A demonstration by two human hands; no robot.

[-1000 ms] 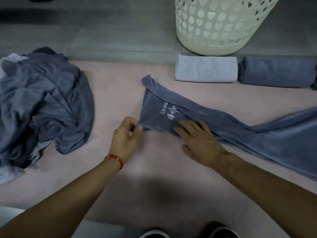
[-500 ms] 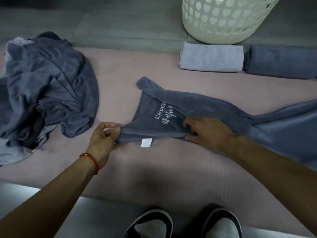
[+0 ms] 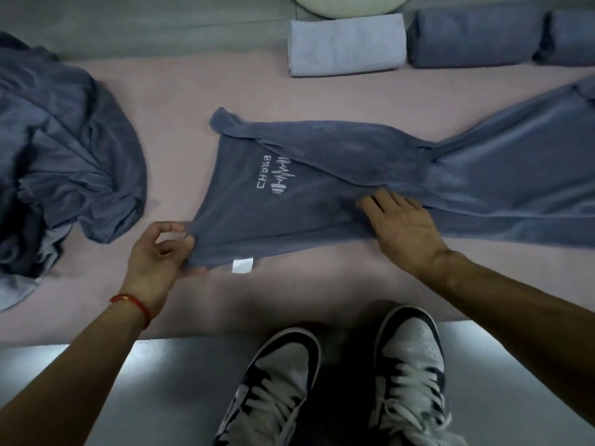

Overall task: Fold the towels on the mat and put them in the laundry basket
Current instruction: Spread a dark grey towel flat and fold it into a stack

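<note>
- The blue-grey towel (image 3: 354, 175) lies half spread across the pink mat (image 3: 180, 98), its printed logo end toward the crumpled towel pile (image 3: 64, 156) and its long bunched tail running away from that pile.
- The left hand (image 3: 157, 255) pinches the towel's near corner between thumb and fingers, just beside the white care tag (image 3: 242, 264).
- The right hand (image 3: 402, 223) rests flat and relaxed on the towel, fingers straight, pressing the cloth down past the logo, on the side away from the pile.
- The cloth looks soft, limp and light; it creases and slumps wherever it is not held, so it will probably drag and bunch if pulled by one point.
- Best holds, in my judgement, are the hemmed corners, taken two at a time, with the flat palm used for smoothing.
- Three rolled towels sit at the mat's far edge from the pile: one pale (image 3: 347, 43), two blue-grey (image 3: 476, 33).
- The pale curved base at the top edge is probably the laundry basket (image 3: 351, 4), though little of it shows.
</note>
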